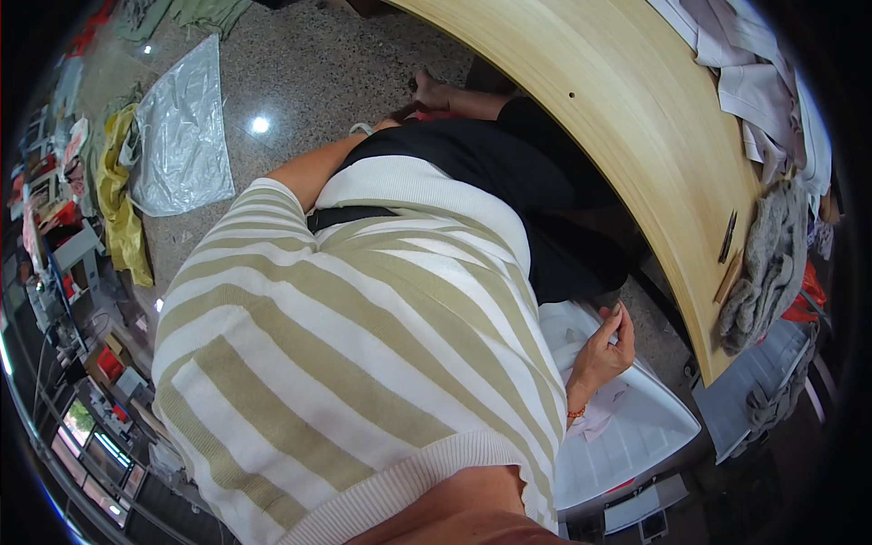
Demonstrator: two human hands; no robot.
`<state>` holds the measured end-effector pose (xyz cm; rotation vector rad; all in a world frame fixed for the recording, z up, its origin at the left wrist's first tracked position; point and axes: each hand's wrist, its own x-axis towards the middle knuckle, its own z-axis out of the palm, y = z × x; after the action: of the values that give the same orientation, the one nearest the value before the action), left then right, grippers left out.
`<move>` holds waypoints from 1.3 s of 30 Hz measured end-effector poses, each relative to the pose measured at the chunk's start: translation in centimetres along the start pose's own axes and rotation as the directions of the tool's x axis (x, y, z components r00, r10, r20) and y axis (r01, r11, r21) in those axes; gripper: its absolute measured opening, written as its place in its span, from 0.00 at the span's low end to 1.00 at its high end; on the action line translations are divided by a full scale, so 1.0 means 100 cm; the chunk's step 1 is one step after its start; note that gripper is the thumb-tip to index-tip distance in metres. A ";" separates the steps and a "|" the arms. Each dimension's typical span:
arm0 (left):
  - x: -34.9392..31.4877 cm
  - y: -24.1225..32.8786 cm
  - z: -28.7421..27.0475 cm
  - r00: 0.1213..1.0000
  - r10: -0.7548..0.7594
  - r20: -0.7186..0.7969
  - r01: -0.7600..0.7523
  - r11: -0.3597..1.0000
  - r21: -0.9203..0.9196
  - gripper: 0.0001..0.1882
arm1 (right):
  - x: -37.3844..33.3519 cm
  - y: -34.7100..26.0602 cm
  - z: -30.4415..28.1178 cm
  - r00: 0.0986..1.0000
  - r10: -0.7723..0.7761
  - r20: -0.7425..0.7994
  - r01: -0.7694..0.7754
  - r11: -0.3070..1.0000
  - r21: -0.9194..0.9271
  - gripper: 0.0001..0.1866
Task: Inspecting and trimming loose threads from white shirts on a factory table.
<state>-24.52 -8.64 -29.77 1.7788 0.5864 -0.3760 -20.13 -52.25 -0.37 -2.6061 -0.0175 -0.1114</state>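
1. Right hand (604,352), with an orange beaded bracelet (576,414) at the wrist: fingers partly curled, thumb close to them. Cannot tell whether anything is pinched between.
2. Below that hand, near right: a white plastic tub (658,422) with sloping walls. Pale pinkish cloth (607,413) lies inside, just beside the wrist.
3. Left hand (389,122): mostly hidden at the far side of the black trousers (436,150); a pale bangle (361,128) shows at the wrist. Opening and grip cannot be told.
4. Worktop (590,82), light wood-grain with a curved-looking edge, spans far middle to right. On its right: a slim dark pen (728,238), with a crumpled grey knitted cloth (767,263) near it. Pale lilac fabric (754,77) is heaped at the far right.
5. Left, on the speckled grey floor (318,59): a translucent plastic sheet (186,136) beside a crumpled yellow sack (118,195).
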 end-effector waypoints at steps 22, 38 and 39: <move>0.041 -0.036 0.008 1.000 -0.003 0.030 0.007 0.991 -0.133 0.29 | -0.002 -0.007 -0.001 1.000 0.006 -0.004 -0.006 1.000 -0.013 0.08; 0.074 0.012 0.000 0.918 0.180 0.352 -0.180 0.983 -0.034 0.31 | 0.007 0.000 -0.003 0.989 -0.112 -0.092 0.105 0.991 -0.082 0.06; 0.069 0.023 0.001 0.912 0.176 0.372 -0.176 0.984 -0.036 0.31 | 0.005 0.000 -0.006 0.988 -0.117 -0.103 0.107 0.990 -0.097 0.06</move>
<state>-17.52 -7.88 -31.66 1.6844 0.1535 -0.5719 -19.69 -52.54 0.16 -2.6857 -0.1234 -0.3006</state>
